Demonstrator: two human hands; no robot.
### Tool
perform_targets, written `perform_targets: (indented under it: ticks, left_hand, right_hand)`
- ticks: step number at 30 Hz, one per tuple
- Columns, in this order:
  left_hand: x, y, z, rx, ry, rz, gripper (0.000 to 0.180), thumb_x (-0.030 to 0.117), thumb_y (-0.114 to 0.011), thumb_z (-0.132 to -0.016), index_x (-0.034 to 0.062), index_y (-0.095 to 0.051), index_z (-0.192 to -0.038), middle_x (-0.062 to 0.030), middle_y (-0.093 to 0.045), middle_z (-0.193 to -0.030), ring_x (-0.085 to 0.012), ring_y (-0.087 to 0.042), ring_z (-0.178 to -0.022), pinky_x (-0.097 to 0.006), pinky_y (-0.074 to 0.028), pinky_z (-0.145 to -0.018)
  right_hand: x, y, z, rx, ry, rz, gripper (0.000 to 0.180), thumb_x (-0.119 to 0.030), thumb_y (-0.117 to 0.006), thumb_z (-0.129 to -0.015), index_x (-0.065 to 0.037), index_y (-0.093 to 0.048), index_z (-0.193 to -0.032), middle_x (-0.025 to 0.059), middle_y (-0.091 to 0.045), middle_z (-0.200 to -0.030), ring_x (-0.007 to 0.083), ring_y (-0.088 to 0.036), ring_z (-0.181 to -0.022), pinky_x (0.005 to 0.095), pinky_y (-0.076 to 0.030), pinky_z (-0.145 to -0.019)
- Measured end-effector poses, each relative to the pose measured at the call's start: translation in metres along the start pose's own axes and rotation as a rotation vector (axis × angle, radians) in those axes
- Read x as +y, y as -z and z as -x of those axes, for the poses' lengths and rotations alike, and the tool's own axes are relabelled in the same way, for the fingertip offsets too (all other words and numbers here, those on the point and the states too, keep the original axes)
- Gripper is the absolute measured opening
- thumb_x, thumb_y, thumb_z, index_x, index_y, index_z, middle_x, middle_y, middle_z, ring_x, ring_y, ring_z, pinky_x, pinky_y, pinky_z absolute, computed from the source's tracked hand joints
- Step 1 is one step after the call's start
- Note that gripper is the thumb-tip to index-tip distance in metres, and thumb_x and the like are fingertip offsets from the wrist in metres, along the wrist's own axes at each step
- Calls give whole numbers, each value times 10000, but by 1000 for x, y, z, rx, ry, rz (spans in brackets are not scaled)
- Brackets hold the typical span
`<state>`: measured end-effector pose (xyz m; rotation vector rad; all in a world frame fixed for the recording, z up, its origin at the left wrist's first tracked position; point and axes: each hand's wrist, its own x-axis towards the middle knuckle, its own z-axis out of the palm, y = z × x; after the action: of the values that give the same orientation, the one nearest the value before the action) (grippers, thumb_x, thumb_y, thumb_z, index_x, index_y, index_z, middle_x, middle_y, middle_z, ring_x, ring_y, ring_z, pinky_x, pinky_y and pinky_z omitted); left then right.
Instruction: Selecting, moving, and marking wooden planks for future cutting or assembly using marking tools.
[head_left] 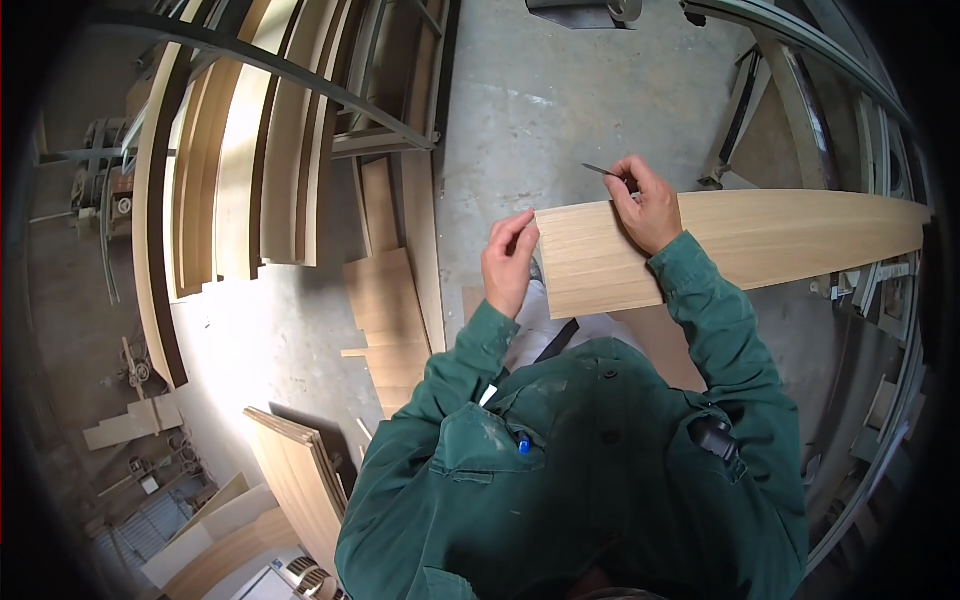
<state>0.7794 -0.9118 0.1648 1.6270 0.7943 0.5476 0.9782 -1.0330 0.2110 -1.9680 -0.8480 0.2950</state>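
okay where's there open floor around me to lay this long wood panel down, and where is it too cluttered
Bare concrete floor lies ahead of the long wood panel, between the leaning boards on the left and the metal frame on the right. A smaller bare patch sits left, below those boards. It is crowded along the left wall and around the stacked offcuts. The left hand and right hand grip the panel.

Grey concrete floor (540, 110); wood panels stacked on metal rack (250, 150); offcuts (390, 310) on floor.
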Motion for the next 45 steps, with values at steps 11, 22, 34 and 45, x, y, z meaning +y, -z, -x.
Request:
perform_targets:
  ticks: [11, 22, 34, 45]
  left_hand:
    - [6, 2, 16, -218, -136, -140, 510, 131, -466, -1006, 0, -398, -1495, -193, -410, -1405, -293, -421, -1295, -358, -323, -1107]
    - [-54, 23, -55, -524, 260, 458, 271, 252, -532, -1045, 40, -612, -1195, -37, -522, -1230, -132, -514, -1062, -290, -430, -937]
    - [-50, 9, -63, -588, 241, 683, 241, 296, -532, -1042, 71, -573, -1119, -48, -574, -1186, -167, -527, -1154, -357, -390, -1044]
    - [-39, 1, -45, -487, 509, 671, 357, 283, -457, -1067, 44, -545, -1319, -1, -602, -1086, -61, -540, -923, -220, -457, -774]
  right_hand:
    - [5, -4, -3, 101, 101, 77, 88, -136, -658, -874, -61, -623, -902, 144, -654, -777, 330, -651, -721, 405, -506, -629]
    - [-17, 23, 77, 439, 97, 91, 123, -2, -680, -793, -33, -567, -830, 102, -588, -850, 303, -566, -867, 388, -463, -790]
    - [-12, 18, 105, 577, -13, 386, 160, -73, -735, -752, -88, -603, -841, 50, -635, -939, 280, -587, -1008, 406, -466, -869]
    - [-14, 16, 97, 548, 40, 456, 181, -17, -709, -744, -53, -590, -876, 103, -638, -950, 344, -604, -999, 449, -478, -902]
